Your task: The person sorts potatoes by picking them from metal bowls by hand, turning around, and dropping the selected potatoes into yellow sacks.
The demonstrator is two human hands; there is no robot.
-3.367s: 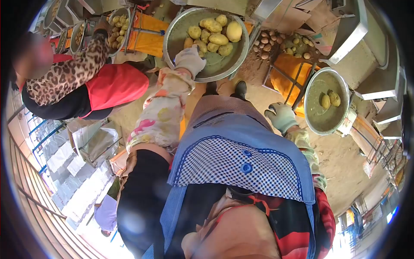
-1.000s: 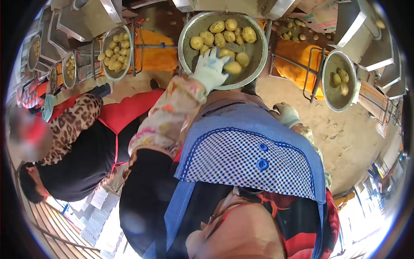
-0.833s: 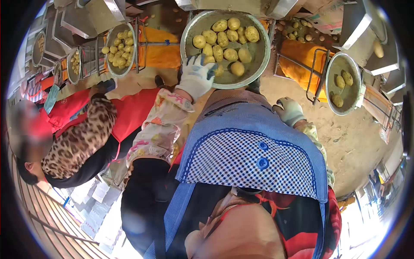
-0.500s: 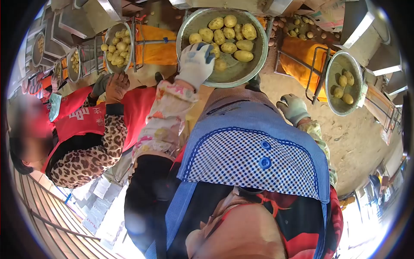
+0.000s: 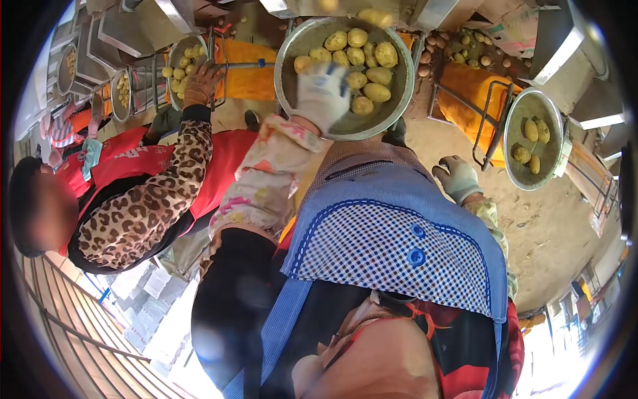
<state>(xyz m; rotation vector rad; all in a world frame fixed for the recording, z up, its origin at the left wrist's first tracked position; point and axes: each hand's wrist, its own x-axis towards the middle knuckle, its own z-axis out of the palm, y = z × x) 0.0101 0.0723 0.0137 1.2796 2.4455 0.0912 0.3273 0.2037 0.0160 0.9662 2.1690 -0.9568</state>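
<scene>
My left hand (image 5: 322,98), in a white glove, reaches into a large metal basin (image 5: 282,83) of potatoes. It lies over the near-left potatoes, close to one potato (image 5: 362,105). Motion smears its fingers, and I cannot make out whether it grips anything. My right hand (image 5: 457,179), also gloved, hangs low beside the blue apron (image 5: 392,193) with its fingers loosely apart and nothing in them. Several yellow potatoes (image 5: 379,74) lie in the basin's middle and far side. A blurred potato (image 5: 375,18) is at the basin's far rim.
To the right, a smaller basin (image 5: 512,156) holds several potatoes beside a metal frame with orange cloth (image 5: 468,106). On the left, a co-worker's hand (image 5: 201,85) is at another basin of potatoes. Loose potatoes (image 5: 475,50) lie on the floor behind.
My left hand has moved right and slightly nearer in the basin. Blurred potatoes have appeared at the far rim and above it. The co-worker's hand has moved forward to their basin.
</scene>
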